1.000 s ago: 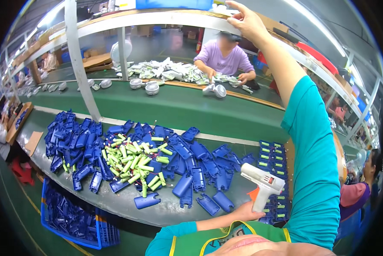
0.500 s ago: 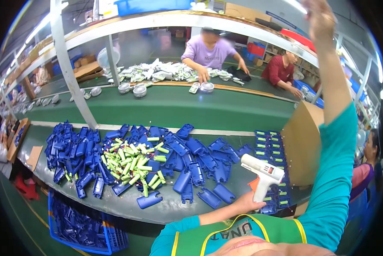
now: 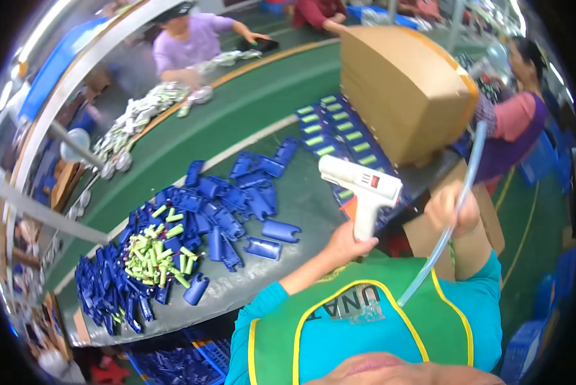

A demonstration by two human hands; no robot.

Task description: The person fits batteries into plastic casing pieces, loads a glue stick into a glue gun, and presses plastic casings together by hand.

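Note:
My left hand (image 3: 347,247) grips the handle of a white glue gun (image 3: 364,186), nozzle pointing left over the grey work table (image 3: 301,205). My right hand (image 3: 451,210) is closed around a long translucent stick (image 3: 448,231) that slants from near the cardboard box down to my chest. Left of the gun lie many blue plastic shells (image 3: 237,192). Further left, a heap of short green cylinders (image 3: 156,253) sits among more blue shells.
A big cardboard box (image 3: 403,90) stands right behind the glue gun, beside a tray of blue parts with green inserts (image 3: 333,128). A green conveyor belt (image 3: 237,122) runs beyond the table. Other people work across it and at the right (image 3: 512,122). Blue crates (image 3: 172,362) sit below.
My right arm came down from the overhead shelf and now holds the translucent stick at chest height. The view swung right, bringing the cardboard box close. The glue gun stayed in my left hand.

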